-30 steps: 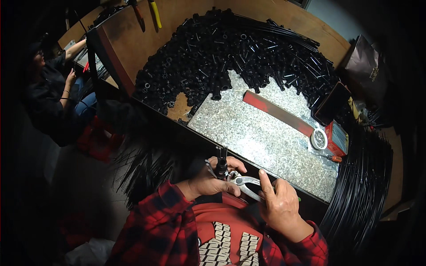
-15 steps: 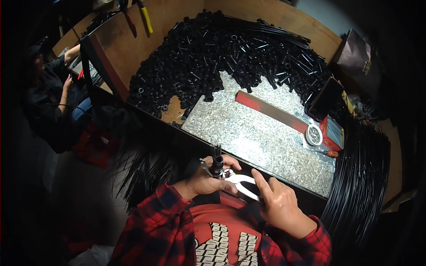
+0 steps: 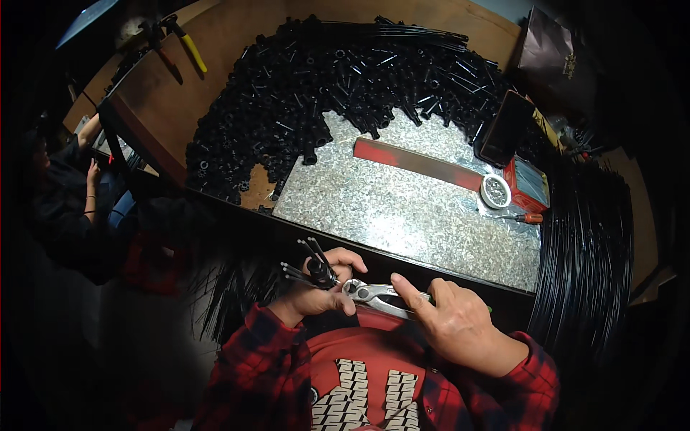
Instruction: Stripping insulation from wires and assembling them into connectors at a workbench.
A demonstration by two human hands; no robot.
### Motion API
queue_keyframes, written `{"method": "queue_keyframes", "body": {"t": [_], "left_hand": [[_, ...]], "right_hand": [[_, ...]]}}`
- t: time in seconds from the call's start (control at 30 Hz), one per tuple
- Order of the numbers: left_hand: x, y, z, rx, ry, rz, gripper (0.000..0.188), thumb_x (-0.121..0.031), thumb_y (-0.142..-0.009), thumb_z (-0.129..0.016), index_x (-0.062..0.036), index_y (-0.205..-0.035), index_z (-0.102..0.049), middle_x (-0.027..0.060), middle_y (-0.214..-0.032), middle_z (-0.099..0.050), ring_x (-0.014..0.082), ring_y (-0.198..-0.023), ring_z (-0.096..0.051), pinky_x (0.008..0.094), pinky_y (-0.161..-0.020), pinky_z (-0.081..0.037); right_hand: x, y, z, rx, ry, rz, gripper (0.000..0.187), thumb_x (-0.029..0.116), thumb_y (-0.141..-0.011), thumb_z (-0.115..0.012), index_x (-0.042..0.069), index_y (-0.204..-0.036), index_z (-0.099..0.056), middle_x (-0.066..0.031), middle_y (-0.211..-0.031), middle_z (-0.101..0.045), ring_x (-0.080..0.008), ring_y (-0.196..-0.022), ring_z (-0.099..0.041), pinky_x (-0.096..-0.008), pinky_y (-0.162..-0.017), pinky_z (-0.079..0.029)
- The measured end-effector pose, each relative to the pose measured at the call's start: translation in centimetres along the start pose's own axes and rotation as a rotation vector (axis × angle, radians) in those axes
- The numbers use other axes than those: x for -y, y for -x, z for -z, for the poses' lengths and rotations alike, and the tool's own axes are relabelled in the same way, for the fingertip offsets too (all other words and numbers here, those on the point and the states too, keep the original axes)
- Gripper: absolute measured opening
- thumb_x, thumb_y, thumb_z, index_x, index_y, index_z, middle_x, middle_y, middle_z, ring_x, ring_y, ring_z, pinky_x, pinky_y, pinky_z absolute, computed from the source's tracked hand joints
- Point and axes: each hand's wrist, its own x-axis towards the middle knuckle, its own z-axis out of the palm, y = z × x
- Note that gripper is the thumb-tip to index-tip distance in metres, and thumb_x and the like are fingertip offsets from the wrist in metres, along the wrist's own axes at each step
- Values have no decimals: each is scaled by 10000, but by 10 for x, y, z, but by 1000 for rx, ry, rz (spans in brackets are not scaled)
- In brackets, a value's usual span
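My left hand (image 3: 310, 302) is closed round a black ribbed tubular part (image 3: 322, 274), with several thin rods with pale tips sticking out of it, up and to the left. My right hand (image 3: 460, 320) grips the handles of a pair of silver pincers (image 3: 371, 293), its index finger stretched along them. Their rounded head lies beside the tubular part, close to my left fingers and thumb. Whether the jaws bite on anything is too small to tell. Both hands are in front of the bench's near edge, above my lap.
A large heap of black tubular parts (image 3: 287, 100) covers the back of the speckled benchtop (image 3: 402, 215). A red-brown bar (image 3: 417, 165), a white cup of small bits (image 3: 496, 191), a screwdriver (image 3: 530, 218) and a phone (image 3: 507, 128) lie rightward. Long black rods (image 3: 586, 251) hang at right; a co-worker (image 3: 79, 194) is at left.
Both hands have shifted slightly, the left one leftward with the tubular part, which now tilts left with its rods fanned. The pincers have turned flatter. The bench has shifted left in view.
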Motion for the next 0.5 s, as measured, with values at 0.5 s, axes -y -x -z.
{"method": "queue_keyframes", "body": {"t": [0.5], "left_hand": [[-16, -3, -9, -141, -193, 82, 166, -152, -734, -727, -44, -805, -623, -9, -724, -580, 45, -645, -496, 206, -583, -403]], "right_hand": [[14, -9, -10, 10, 86, -57, 602, 100, -767, -581, 68, -1353, -450, -71, -693, -420, -196, -574, -502, -305, -461, -420]]}}
